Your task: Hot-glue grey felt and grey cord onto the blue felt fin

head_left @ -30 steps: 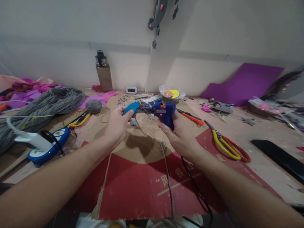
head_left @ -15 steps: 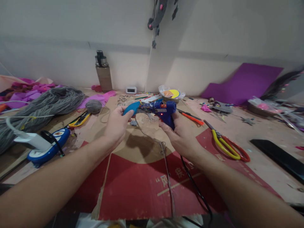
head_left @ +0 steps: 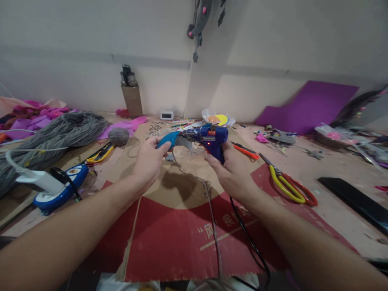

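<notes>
The left hand (head_left: 148, 158) pinches a blue piece (head_left: 169, 139) above the near cardboard (head_left: 169, 242); the right hand (head_left: 228, 167) grips a glue gun (head_left: 214, 140), nozzle beside it, apparently gluing. Next calls for steadiness.

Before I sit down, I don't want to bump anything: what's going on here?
A person holds a blue glue gun in the right hand, its red light lit, and a curved blue piece in the left hand. The gun points at the piece; whether they touch is unclear. Both are over a cardboard sheet, with scissors to the right.
</notes>
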A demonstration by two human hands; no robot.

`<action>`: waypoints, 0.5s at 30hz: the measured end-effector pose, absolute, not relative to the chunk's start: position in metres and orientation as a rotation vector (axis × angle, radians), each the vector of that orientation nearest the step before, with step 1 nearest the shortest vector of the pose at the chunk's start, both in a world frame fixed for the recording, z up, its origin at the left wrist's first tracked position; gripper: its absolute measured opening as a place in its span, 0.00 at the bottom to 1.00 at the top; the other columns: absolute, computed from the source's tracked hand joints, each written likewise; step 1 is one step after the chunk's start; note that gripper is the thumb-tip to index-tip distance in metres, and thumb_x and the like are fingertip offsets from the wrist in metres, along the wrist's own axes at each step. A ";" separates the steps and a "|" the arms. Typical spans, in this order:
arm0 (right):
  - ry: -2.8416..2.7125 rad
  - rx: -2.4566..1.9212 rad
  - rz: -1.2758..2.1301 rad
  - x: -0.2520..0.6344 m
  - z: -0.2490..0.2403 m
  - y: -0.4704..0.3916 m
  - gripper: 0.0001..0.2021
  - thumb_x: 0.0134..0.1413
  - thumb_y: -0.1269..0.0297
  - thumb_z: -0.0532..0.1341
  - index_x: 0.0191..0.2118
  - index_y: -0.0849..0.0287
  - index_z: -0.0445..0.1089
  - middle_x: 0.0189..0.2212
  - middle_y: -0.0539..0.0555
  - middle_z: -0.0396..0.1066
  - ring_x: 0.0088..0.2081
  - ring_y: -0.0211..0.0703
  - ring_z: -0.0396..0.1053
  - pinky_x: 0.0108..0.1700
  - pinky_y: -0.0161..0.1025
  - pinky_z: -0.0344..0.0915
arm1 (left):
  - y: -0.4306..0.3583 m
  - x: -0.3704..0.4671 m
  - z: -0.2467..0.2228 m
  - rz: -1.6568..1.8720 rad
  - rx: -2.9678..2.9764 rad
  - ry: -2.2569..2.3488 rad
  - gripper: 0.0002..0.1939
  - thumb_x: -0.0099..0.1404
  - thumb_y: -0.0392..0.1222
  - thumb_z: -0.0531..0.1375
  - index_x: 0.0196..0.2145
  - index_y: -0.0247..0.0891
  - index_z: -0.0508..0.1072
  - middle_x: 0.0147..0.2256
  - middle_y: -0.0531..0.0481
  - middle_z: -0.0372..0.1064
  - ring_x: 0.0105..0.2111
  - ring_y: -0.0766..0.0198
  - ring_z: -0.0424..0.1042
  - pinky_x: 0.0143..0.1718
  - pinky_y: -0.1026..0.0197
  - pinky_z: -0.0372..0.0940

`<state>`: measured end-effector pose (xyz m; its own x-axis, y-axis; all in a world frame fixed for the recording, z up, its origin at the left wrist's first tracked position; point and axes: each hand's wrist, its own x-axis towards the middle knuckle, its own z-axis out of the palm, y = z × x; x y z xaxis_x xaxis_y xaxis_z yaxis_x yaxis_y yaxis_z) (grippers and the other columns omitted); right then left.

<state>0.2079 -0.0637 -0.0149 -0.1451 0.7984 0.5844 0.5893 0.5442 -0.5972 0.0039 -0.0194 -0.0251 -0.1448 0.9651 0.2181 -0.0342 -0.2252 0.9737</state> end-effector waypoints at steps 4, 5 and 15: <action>-1.829 -1.140 0.283 0.209 -0.015 -0.064 0.22 0.62 0.60 0.55 0.60 0.55 0.60 0.50 0.60 0.70 0.49 0.52 0.69 0.53 0.52 0.65 | -0.020 0.005 -0.025 1.519 1.246 1.133 0.05 0.55 0.37 0.64 0.29 0.37 0.70 0.26 0.53 0.69 0.26 0.68 0.65 0.29 0.64 0.57; -1.827 -1.135 0.281 0.209 -0.015 -0.063 0.22 0.62 0.60 0.55 0.60 0.56 0.60 0.51 0.60 0.69 0.50 0.52 0.68 0.54 0.52 0.65 | -0.020 0.005 -0.025 1.521 1.246 1.133 0.04 0.56 0.37 0.63 0.29 0.37 0.70 0.26 0.53 0.69 0.26 0.68 0.65 0.29 0.64 0.57; -1.803 -1.139 0.291 0.208 -0.014 -0.063 0.22 0.61 0.60 0.55 0.59 0.57 0.60 0.53 0.62 0.67 0.55 0.53 0.65 0.58 0.54 0.61 | -0.021 0.006 -0.025 1.521 1.232 1.128 0.05 0.55 0.37 0.64 0.29 0.36 0.70 0.26 0.53 0.69 0.26 0.68 0.64 0.29 0.64 0.57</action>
